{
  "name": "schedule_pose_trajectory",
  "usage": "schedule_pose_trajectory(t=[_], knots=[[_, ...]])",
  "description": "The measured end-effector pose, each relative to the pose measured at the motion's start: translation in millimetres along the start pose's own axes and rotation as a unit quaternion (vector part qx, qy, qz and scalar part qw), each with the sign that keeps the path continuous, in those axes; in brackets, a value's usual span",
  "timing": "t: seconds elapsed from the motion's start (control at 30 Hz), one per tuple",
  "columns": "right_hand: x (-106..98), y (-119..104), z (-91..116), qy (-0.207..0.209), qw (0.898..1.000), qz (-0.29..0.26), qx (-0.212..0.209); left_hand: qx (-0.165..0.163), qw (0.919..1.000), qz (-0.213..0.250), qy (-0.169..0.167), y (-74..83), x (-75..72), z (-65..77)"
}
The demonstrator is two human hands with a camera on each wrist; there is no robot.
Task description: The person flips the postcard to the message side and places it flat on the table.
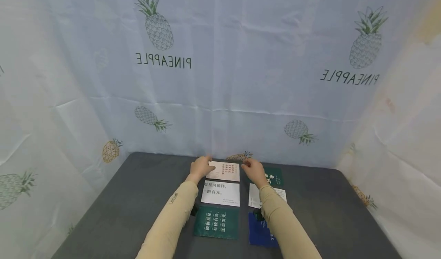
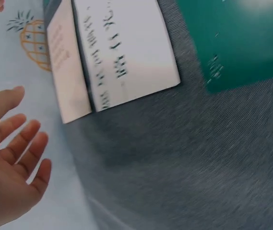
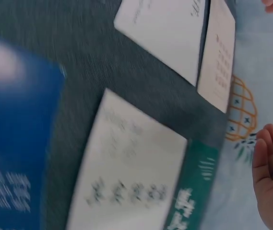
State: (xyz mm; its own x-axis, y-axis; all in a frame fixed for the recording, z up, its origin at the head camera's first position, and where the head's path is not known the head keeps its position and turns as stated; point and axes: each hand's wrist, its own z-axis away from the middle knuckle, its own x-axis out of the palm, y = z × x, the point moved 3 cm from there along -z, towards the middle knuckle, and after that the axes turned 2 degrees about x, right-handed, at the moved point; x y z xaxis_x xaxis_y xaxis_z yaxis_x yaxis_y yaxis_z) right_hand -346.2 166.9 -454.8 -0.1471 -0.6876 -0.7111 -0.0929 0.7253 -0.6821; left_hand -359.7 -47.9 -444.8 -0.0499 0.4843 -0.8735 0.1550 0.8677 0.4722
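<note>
My left hand (image 1: 200,168) hovers by the left edge of a pale pink card (image 1: 217,171) with red print. In the left wrist view its fingers are loosely bent with nothing in them. To the right of that card is my right hand (image 1: 254,171), near a dark green card (image 1: 277,176) that it partly covers in the head view. The right wrist view shows its fingers gently bent and holding nothing. In the left column, a white card (image 1: 220,194) and a green card (image 1: 216,222) lie below the pink one. In the right column, another white card (image 1: 254,197) and a blue card (image 1: 256,232) are partly hidden by my right arm.
The cards lie on a dark grey table (image 1: 144,197), in two columns with a narrow gap between. A white curtain (image 1: 220,79) with pineapple prints hangs right behind the table's far edge, and similar cloth (image 1: 34,117) closes in the sides.
</note>
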Motion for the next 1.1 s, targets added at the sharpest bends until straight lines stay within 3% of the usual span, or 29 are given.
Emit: schedule_pose_trajectory(t=[0.17,0.37,0.53,0.9,1.1], knots=[[18,11,8,-0.007,0.998,-0.044,0.052,-0.047,0.9968,0.058,-0.027,-7.6,14.1,5.9],[35,24,12,-0.029,0.993,-0.085,0.079,-0.07,0.9888,0.127,-0.034,-12.2,28.5,6.0],[48,27,13,-0.065,0.983,-0.129,0.117,-0.092,0.9799,0.172,-0.042,-15.4,37.5,6.6],[53,20,12,-0.081,0.968,-0.191,0.14,-0.115,0.9674,0.225,-0.013,-12.3,39.8,7.8],[50,22,12,-0.077,0.96,-0.221,0.153,-0.123,0.9555,0.268,0.001,-8.7,36.8,10.2]])
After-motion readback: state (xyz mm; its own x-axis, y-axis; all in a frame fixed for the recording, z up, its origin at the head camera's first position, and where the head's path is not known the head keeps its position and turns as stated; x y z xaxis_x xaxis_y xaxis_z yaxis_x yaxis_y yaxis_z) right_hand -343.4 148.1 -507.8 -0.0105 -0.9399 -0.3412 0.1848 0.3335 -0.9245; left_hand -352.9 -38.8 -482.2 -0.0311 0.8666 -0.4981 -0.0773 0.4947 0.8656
